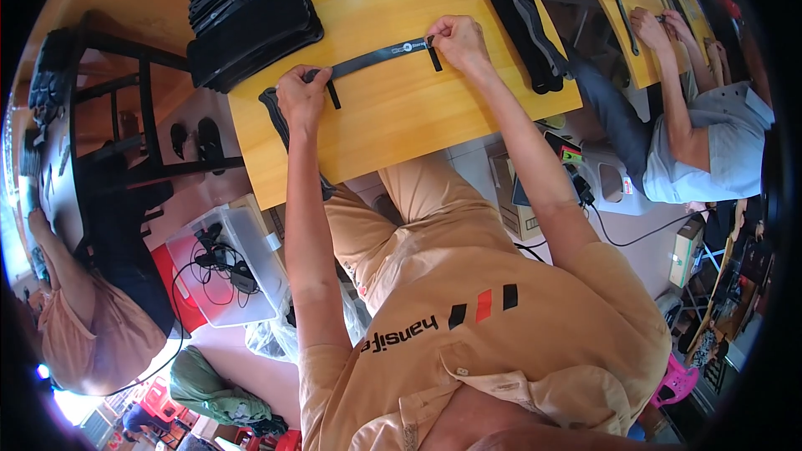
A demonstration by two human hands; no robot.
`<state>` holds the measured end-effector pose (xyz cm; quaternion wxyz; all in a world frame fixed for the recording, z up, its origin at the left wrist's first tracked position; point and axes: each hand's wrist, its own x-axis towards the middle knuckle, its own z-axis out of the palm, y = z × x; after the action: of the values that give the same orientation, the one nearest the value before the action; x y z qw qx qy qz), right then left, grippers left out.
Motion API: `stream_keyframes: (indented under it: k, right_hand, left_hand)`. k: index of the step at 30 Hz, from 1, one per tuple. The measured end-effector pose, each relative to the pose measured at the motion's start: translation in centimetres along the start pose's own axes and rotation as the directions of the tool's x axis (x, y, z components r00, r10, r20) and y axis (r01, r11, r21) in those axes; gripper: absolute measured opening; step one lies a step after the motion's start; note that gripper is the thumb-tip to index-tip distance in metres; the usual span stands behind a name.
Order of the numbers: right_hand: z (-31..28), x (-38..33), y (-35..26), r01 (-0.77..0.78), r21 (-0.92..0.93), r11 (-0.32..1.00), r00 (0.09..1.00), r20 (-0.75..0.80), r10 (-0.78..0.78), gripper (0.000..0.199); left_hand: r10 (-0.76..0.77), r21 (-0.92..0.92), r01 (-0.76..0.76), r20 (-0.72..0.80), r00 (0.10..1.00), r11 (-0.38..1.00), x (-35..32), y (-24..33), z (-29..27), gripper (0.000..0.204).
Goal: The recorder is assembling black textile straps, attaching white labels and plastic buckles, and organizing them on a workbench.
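Note:
A dark strap (pixel 376 60) with a pale printed patch stretches between my two hands, low over the yellow wooden table (pixel 368 138). My left hand (pixel 302 98) pinches its left end, and my right hand (pixel 458 42) pinches the right end, fingers closed. Beside each hand a short black strip points toward me from the strap. Another dark band (pixel 272 108) lies left of my left hand, partly hidden by that forearm. Near the far left corner rises a stack of folded black fabric pieces (pixel 255 33). Long black and grey bands (pixel 526 29) lie together on the right.
On the right a person in a light shirt (pixel 710 138) works at another yellow table (pixel 639 58). Another person (pixel 92 326) sits at left, near a black metal frame (pixel 150 108). A clear plastic bin (pixel 238 305) with cables stands below left; a cardboard box (pixel 511 200) is below right.

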<state>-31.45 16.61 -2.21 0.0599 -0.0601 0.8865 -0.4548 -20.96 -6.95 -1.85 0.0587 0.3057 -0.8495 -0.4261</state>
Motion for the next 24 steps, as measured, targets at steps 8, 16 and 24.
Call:
stream_keyframes:
  k: [8,16,24]
  right_hand:
    - [0.4,0.1,0.4,0.002,0.004,1.0,1.0,-0.027,-0.002,0.004]
    - [0.2,0.2,-0.1,0.007,-0.028,1.0,1.0,-0.014,-0.007,0.003]
    - [0.3,-0.2,-0.1,0.076,-0.054,0.996,0.997,-0.015,-0.077,0.007]
  left_hand:
    - [0.03,0.098,-0.026,-0.039,0.999,0.995,-0.4,0.7,0.1,0.025]
    - [0.016,-0.036,-0.018,-0.044,0.999,0.999,0.4,-0.3,0.1,0.02]
    - [0.155,0.054,-0.148,-0.175,0.972,0.988,-0.5,-0.5,0.3,0.016]
